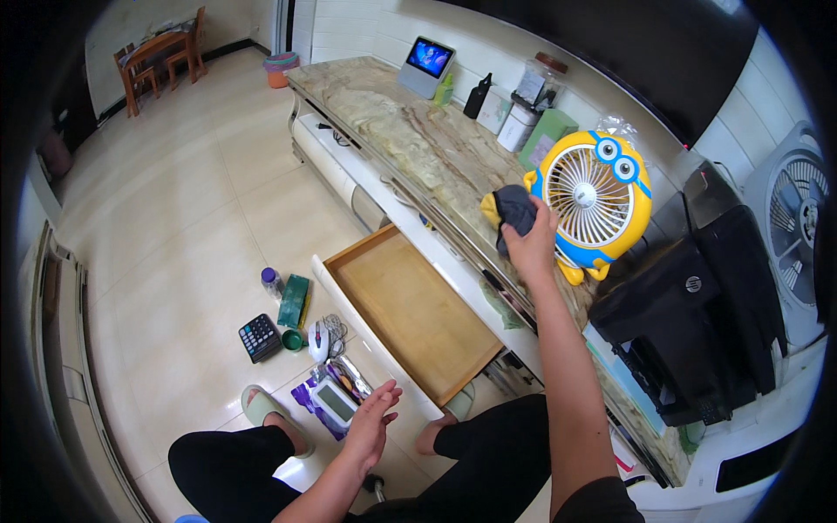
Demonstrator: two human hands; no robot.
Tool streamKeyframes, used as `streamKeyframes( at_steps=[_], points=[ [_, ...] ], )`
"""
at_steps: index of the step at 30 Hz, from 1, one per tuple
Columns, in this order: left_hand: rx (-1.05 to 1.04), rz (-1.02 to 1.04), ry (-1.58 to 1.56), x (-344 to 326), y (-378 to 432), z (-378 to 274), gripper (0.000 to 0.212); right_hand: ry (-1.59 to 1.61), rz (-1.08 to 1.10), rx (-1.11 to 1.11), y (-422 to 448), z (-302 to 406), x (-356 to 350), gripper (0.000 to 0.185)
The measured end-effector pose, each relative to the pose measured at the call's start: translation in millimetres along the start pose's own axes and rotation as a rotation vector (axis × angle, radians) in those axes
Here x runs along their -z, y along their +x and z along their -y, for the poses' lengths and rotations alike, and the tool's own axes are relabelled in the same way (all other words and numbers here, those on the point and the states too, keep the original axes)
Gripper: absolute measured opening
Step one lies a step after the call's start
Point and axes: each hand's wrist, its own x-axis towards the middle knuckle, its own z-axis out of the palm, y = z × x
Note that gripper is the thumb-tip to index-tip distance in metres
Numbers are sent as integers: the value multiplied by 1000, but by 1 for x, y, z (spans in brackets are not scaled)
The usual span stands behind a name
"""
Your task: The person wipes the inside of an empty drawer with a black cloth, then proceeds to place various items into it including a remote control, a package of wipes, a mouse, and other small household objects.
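My right hand (535, 247) grips a bunched grey and yellow cloth (516, 212) at the marble-patterned countertop (418, 144). Just beside it stands a yellow and blue cartoon-character fan (584, 196) with goggle eyes. Below the counter, a wooden drawer (418, 314) with a white front is pulled out, its bottom bare. My left hand (373, 418) hangs in the air in front of the drawer, holding nothing, fingers loosely extended. Close to it on the floor lie a white device with a grey display (335, 402) and a purple package (304, 395).
Around my feet on the floor are a calculator (259, 338), a computer mouse (319, 341), a green box (294, 301), a green cup (292, 339) and a purple-capped bottle (271, 282). A black HP printer (686, 314) occupies the counter's right end; a smart display (426, 65) stands at its far end.
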Motion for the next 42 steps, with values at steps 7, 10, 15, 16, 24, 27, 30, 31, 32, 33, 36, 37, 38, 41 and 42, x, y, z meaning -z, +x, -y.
streamKeyframes(
  at_steps=[7,10,15,16,24,27,30,31,32,33,36,37,38,41,42],
  points=[
    [56,-69,113,18,1,28,41,-397,290,-92,17,-23,-27,73],
    [64,-132,159,32,3,36,42,-542,304,-53,11,-6,-28,76],
    [80,-191,239,46,22,58,44,-665,218,151,-13,6,2,75],
    [94,-224,222,54,22,60,43,-631,226,194,-20,18,6,73],
    [4,-758,219,138,42,120,38,-418,573,399,-106,86,51,61],
    [7,-889,273,147,57,128,44,-382,668,352,-119,88,61,60],
    [-6,-957,322,163,73,144,51,-316,748,344,-124,83,62,57],
    [-9,-975,317,163,77,146,53,-318,771,329,-124,81,61,57],
    [-12,-993,312,163,82,148,54,-321,793,314,-123,80,60,58],
    [2,-985,289,164,85,149,55,-325,815,298,-122,79,59,58],
    [-3,-935,212,180,93,150,55,-312,867,298,-119,74,56,59],
    [-37,-908,184,196,93,154,54,-296,887,291,-118,74,53,59],
    [-71,-882,157,209,94,159,53,-279,907,284,-118,75,51,59],
    [-11,-814,142,203,97,147,52,-294,943,268,-117,66,50,58],
    [1,-812,131,205,100,145,49,-297,950,268,-116,65,51,58]
  ],
)
